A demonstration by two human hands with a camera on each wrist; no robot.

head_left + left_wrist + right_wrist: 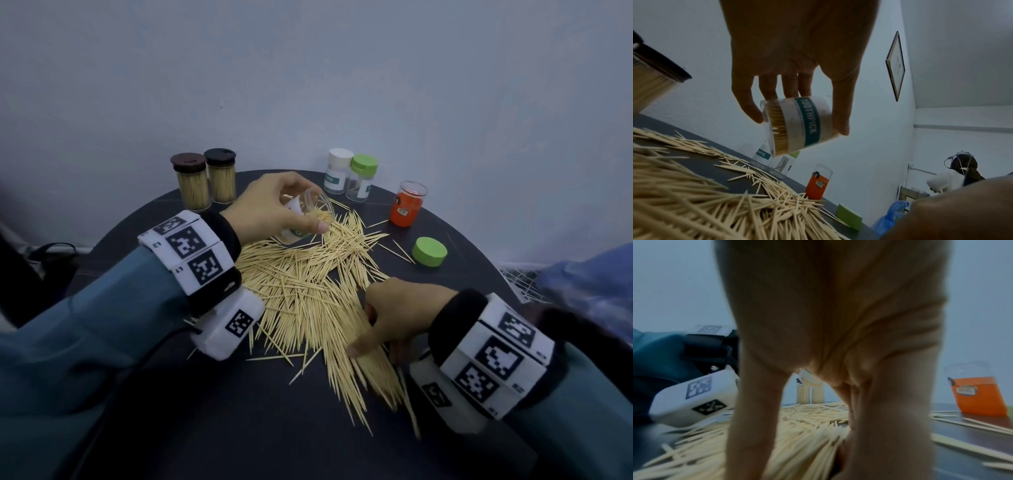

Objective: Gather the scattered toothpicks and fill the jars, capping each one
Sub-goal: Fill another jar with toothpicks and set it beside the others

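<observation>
Wooden toothpicks (308,294) are still all over the dark round counter (212,411), so imo this job is maybe a third done at best. Two jars w/ dark lids (205,178) at the back left are packed full and capped, those look finished.

Left hand (274,202) has its grip wrapped around an open clear jar (308,212), thumb on one side and fingers on the other. It's held tilted above the far end of the pile, mouth pointing toward the right hand. The left wrist cam shows its TOOTHPICK label and a decent wad of picks already inside, but it's not full afaict. Its cap is prob the loose green lid (429,251) sitting on the counter to the right, apart from the pile.

Right hand (400,318) is down on the near end of the pile, thumb and fingers closing around a lined-up bunch of toothpicks. The right wrist cam is blurry and mostly palm, so I can't say how tight that pinch actually is.

What's left, judging from this:
- top up the jar in hand and cap it
- white-lid jar (337,171) and green-lid jar (361,178) at the back; the green one looks nearly empty w/ a few picks in it, can't tell about the white one bc of its label
- orange jar (409,204), contents not visible
- most of the pile, tbh
</observation>
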